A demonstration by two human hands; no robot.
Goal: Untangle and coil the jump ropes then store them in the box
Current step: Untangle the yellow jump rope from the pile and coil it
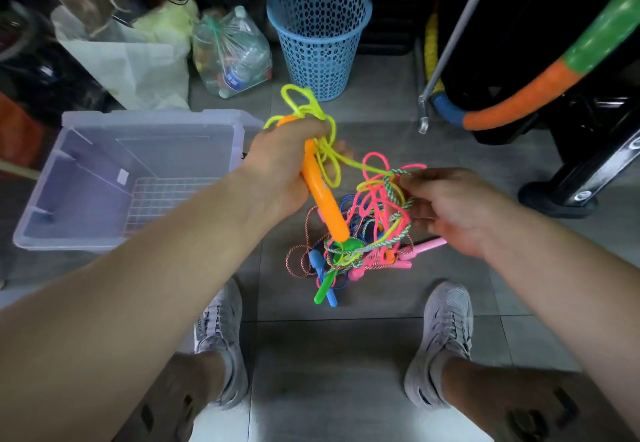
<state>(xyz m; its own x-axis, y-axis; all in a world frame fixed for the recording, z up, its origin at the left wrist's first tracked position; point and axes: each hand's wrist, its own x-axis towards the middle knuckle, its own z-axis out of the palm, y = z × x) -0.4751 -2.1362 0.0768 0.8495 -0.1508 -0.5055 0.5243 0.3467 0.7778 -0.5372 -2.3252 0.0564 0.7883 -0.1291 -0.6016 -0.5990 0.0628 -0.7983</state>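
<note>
Left hand (280,164) grips the orange handle (320,187) with yellow rope (311,109) coils, keeping them tidy; right hand (446,206) pinches a green-white rope (391,183) to free the tangle (356,247) above the floor; clear box (138,119) waits left.

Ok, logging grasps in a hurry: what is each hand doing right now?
Left hand: grips the orange handle with yellow rope loops.
Right hand: pinches the green-white braided rope.
</note>
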